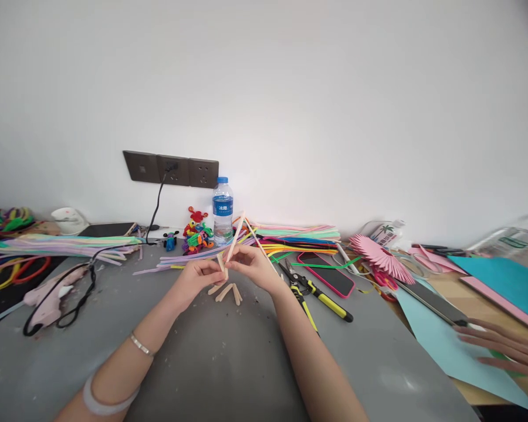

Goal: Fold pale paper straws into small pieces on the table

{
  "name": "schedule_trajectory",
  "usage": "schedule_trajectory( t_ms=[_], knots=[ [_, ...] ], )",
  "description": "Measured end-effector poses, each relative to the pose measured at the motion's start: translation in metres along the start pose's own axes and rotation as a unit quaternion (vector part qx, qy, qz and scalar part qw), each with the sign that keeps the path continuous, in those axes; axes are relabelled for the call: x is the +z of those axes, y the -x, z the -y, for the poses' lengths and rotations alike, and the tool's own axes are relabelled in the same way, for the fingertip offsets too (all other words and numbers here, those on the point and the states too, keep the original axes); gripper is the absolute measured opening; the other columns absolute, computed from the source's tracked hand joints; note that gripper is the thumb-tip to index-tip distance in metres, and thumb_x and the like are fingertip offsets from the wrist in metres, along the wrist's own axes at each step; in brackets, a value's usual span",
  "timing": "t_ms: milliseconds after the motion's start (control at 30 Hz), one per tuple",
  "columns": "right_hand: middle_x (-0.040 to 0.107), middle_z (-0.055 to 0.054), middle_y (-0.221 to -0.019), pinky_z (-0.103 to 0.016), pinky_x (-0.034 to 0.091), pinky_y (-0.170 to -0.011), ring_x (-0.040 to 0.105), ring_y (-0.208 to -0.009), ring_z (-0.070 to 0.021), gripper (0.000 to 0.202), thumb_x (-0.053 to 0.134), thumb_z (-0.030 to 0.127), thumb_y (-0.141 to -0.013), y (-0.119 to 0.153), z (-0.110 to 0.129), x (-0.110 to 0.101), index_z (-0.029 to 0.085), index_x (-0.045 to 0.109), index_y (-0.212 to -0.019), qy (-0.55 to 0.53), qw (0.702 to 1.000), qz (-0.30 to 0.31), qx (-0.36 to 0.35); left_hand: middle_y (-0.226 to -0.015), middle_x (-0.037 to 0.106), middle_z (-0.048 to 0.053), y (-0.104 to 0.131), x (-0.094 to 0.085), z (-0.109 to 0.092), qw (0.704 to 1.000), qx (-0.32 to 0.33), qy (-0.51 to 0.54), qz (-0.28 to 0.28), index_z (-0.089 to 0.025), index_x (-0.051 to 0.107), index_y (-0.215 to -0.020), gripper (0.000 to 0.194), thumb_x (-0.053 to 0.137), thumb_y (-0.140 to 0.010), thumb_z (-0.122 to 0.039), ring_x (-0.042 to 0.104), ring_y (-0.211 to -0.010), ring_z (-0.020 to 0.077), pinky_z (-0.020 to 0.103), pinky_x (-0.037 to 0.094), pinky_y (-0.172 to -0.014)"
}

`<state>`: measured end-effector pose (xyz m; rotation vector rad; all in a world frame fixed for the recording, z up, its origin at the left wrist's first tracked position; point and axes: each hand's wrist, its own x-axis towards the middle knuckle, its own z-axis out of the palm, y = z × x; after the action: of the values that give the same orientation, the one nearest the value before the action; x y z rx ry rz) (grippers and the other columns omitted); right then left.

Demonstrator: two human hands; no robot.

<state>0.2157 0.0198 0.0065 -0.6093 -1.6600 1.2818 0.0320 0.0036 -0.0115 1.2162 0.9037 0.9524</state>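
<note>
Both of my hands meet above the grey table, fingers pinched close together. My left hand [202, 276] is closed on a short, flat wooden stick [222, 265] held nearly upright. My right hand [251, 267] is closed beside it on a pale, thin strip [236, 235], which looks like a pipe cleaner. That strip rises to a sharp bend, then slants down behind my right hand. My fingertips hide where stick and strip meet. Just below lie several short wooden sticks [224, 292] on the table.
Yellow-handled pliers [330, 303] and a pink-edged phone [330, 274] lie right of my hands. Behind stand a water bottle [222, 211] and bundled pipe cleaners [299, 234]. A corded pink glue gun [50, 299] lies left. At right, another person's hand [506, 346] is over blue paper [444, 346].
</note>
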Motion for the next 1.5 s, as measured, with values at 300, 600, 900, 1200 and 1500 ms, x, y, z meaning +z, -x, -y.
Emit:
schedule_trajectory(
  t_ms=[300, 600, 900, 1200, 1500],
  knots=[
    [0.067, -0.003, -0.085, -0.030, 0.049, -0.074, 0.061, -0.078, -0.0152, 0.019, 0.074, 0.032, -0.075, 0.004, 0.000, -0.007, 0.018, 0.066, -0.084, -0.057, 0.997, 0.030, 0.049, -0.060, 0.065, 0.002, 0.006, 0.005, -0.007, 0.992, -0.035, -0.053, 0.110, -0.014, 0.072, -0.068, 0.019, 0.076, -0.070, -0.032, 0.053, -0.055, 0.0113, 0.024, 0.039, -0.056],
    [0.063, 0.001, -0.070, -0.029, 0.050, -0.068, 0.061, -0.066, -0.0135, 0.021, 0.076, 0.032, -0.072, 0.002, -0.005, -0.008, 0.017, 0.063, -0.079, -0.066, 0.995, 0.003, 0.081, -0.084, 0.075, 0.010, 0.005, 0.005, -0.003, 0.996, -0.035, -0.052, 0.061, -0.015, 0.075, -0.087, 0.029, 0.072, -0.075, -0.042, 0.065, -0.070, 0.0179, 0.028, 0.049, -0.068],
    [0.059, 0.002, -0.070, -0.027, 0.046, -0.068, 0.055, -0.066, -0.0114, 0.021, 0.074, 0.034, -0.073, -0.001, -0.003, 0.003, 0.016, 0.063, -0.075, -0.056, 0.995, -0.021, 0.084, -0.075, 0.076, 0.011, 0.002, 0.005, 0.000, 0.997, -0.026, -0.074, 0.019, -0.014, 0.074, -0.082, 0.033, 0.072, -0.073, -0.045, 0.067, -0.063, 0.0188, 0.027, 0.050, -0.060],
    [0.065, -0.001, -0.078, -0.028, 0.047, -0.070, 0.059, -0.070, -0.0128, 0.023, 0.077, 0.031, -0.069, -0.001, -0.008, 0.000, 0.015, 0.065, -0.081, -0.083, 0.989, -0.035, 0.116, -0.084, 0.077, 0.014, 0.001, 0.001, 0.005, 0.998, -0.036, -0.058, 0.015, -0.012, 0.073, -0.090, 0.038, 0.072, -0.074, -0.047, 0.072, -0.076, 0.0223, 0.027, 0.052, -0.066],
    [0.066, -0.001, -0.074, -0.028, 0.048, -0.069, 0.059, -0.068, -0.0125, 0.023, 0.079, 0.030, -0.065, -0.002, -0.010, 0.000, 0.016, 0.067, -0.079, -0.090, 0.988, -0.053, 0.114, -0.083, 0.076, 0.014, -0.001, 0.001, 0.007, 0.998, -0.024, -0.062, 0.013, -0.012, 0.073, -0.091, 0.039, 0.069, -0.076, -0.049, 0.071, -0.072, 0.0213, 0.028, 0.053, -0.065]
  ],
)
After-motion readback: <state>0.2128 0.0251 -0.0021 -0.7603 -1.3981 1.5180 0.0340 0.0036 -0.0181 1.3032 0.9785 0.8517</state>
